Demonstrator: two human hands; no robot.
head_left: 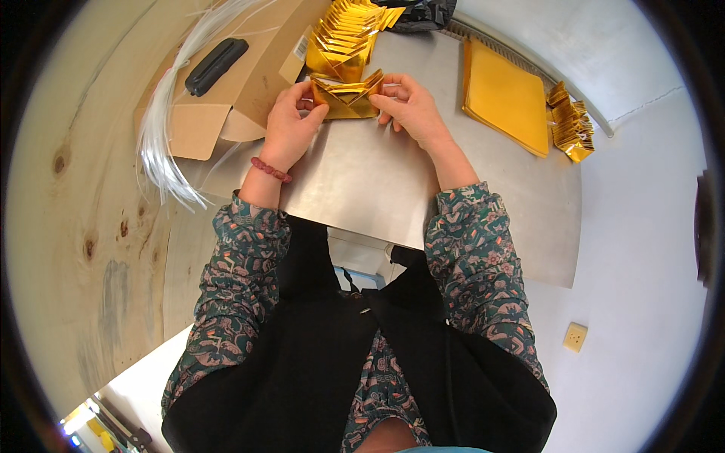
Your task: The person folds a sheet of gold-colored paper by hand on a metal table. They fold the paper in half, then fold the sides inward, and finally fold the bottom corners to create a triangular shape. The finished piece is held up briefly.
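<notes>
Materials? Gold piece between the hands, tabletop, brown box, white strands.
Folded gold piece: probably foil-faced paper, shiny; bright glints, crisp creases.
Tabletop: likely sheet metal, satin grey; soft, blurred highlights.
Brown box: looks like cardboard, matte; plain tan faces, fold lines.
White strands: perhaps plastic, glossy; thin, bright, loosely curving. Could be another fibre; can't tell.

- we lose the gold row (343, 53) past the top edge
- same with the black plastic (424, 15)
- dark thing (704, 234), right rim: we can't tell
</notes>
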